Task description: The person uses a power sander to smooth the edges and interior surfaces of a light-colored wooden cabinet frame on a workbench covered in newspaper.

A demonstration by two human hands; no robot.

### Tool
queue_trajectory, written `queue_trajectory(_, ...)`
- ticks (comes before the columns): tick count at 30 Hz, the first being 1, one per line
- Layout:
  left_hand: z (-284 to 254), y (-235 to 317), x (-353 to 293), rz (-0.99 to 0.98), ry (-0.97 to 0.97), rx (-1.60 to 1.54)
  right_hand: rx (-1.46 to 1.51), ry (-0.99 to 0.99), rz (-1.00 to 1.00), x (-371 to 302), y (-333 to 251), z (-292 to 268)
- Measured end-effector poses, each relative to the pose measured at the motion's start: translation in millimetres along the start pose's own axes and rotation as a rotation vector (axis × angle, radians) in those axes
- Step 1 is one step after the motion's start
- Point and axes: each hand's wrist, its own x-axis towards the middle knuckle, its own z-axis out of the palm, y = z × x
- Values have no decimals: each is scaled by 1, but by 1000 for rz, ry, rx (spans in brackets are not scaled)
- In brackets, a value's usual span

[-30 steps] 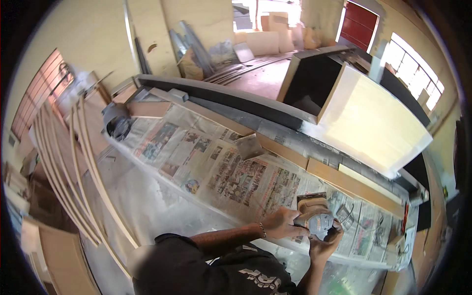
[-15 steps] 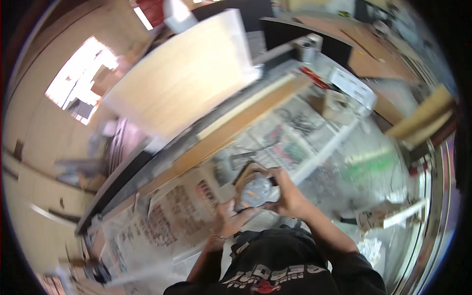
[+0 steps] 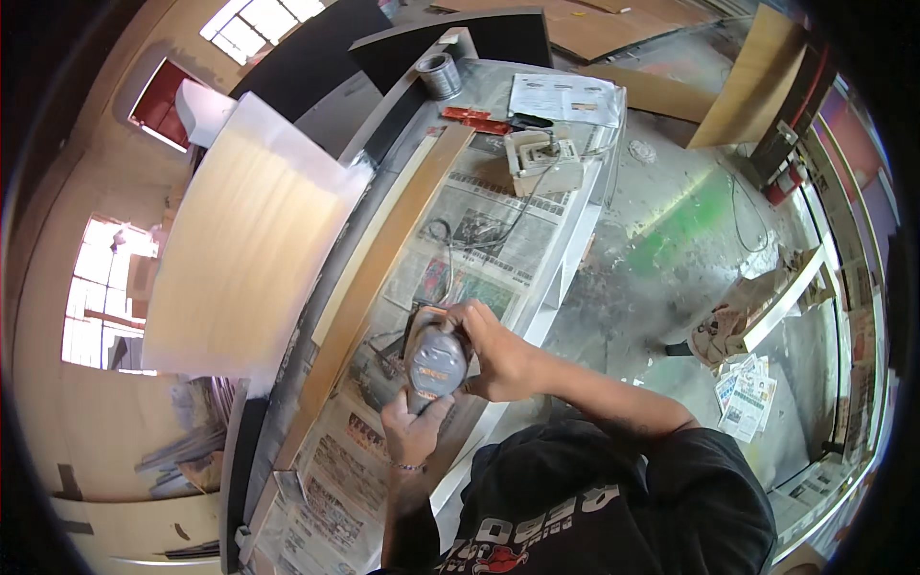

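A grey electric sander (image 3: 437,364) with a cord is gripped between both my hands over the newspaper-covered bench. My left hand (image 3: 414,428) is closed on its near end, thumb against the body. My right hand (image 3: 496,350) wraps round its far right side, with some fingers hidden beneath. Part of the sander's brownish base shows on its left edge. The grey cord (image 3: 447,251) runs from beyond it toward a white socket box (image 3: 544,172) on the bench. Newspaper sheets (image 3: 335,479) lie under and around the sander.
Left of the newspaper lie long wooden strips (image 3: 383,278), and a large pale panel (image 3: 235,240) stands beyond them. A metal can (image 3: 439,77), red-handled tool (image 3: 476,120) and paper sheets (image 3: 563,99) sit at the far end. On the floor, right, are loose newspapers (image 3: 747,398).
My view has turned right, so the bench now runs more steeply up the picture. The sander stays in both hands and appears further left in view.
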Motion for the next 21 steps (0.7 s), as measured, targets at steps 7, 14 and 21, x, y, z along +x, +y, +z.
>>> queue_trajectory(7,39,3,63,-244,6,-344,56,269,291,-46,25,2)
queue_trajectory(14,86,12,75,19,-139,-19,631,462,750,-118,50,-22)
queue_trajectory(21,117,8,73,694,-183,276,749,737,739,-78,16,-44)
